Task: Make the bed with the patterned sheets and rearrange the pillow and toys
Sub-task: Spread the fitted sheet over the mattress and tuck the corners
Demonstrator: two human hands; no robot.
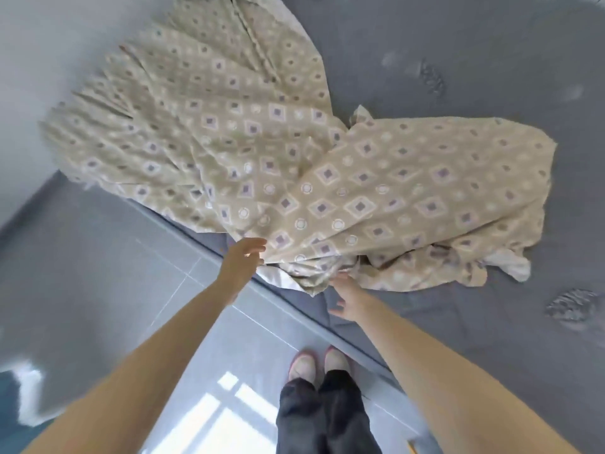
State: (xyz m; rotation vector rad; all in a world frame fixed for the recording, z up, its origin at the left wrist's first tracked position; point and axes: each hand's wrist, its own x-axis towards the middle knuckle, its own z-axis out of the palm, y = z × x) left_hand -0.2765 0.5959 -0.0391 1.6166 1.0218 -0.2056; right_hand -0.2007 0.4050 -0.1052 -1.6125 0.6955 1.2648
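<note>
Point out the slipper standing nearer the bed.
The right slipper, close beside the mattress; the left slipper stands farther out on the tiled floor.

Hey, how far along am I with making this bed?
Early. Done: the patterned sheet is on the grey mattress, but bunched and covering only part of it. In hand: your left hand is at its gathered edge, with the right hand open beside it. Left: spreading and tucking it. No pillow or toys are in view.
</note>
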